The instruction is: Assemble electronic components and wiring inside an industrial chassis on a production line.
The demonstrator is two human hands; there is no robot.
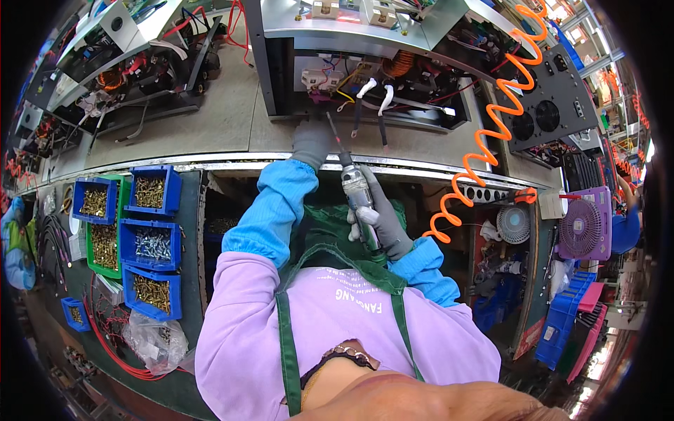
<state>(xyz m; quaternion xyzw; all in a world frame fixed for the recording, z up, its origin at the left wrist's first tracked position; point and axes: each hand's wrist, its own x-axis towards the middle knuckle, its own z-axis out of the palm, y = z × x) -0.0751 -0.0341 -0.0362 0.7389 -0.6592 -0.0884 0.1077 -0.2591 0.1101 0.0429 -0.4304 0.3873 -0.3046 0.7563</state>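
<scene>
My right hand (387,221), in a grey glove, is wrapped round a power screwdriver (357,193) with a clear and dark green body. Its long thin bit (333,128) slants up and left toward an open metal chassis (279,84). My left hand (312,142), also gloved, reaches to the chassis's front edge near a purple piece (319,97); its fingers are in shadow and too unclear to read. Inside the chassis are a copper coil (399,64), white blocks and coloured wires. Two black cables with white sleeves (385,102) hang over its front edge.
Blue bins (153,300) of screws and a green bin (104,262) stand at the left, near a clear plastic bag (156,342). An orange coiled hose (491,133) hangs at the right. Other open chassis (151,105) line the bench. A purple fan (583,224) stands far right.
</scene>
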